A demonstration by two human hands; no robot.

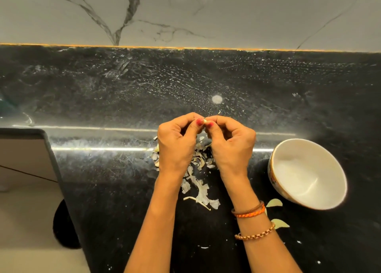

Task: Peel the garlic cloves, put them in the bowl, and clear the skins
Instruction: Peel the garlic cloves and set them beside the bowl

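Both hands up over the dark table (103,190), fingers curled in tight. Pinched between thumb and fingertips of the left hand (177,144) and the right hand (231,142): one small pale garlic clove (205,121), held just above the surface, only its tip peeking out between the red-painted thumbnails. Gripped from both sides, the rest buried behind the fingers.

Directly beneath the hands and between the wrists, a scatter of papery garlic skins (199,188), lying loose on the table, trailing back toward the forearms, with a few more flakes poking out by the left hand's outer edge. Whether any unpeeled cloves hid in that heap, impossible to tell.

Off to the right, well apart from the clove, a white bowl (334,169) with a patterned outside, sitting on the table, tipped-looking in the wide lens. Nothing visible inside but bare white glaze.

On the right forearm, an orange thread band (248,210) and a copper chain bracelet (255,233). Just beside that forearm, near the bowl's base, two pale green leaves (274,203) flat on the table.

Behind it all, a white marble wall (226,10) with dark veins.
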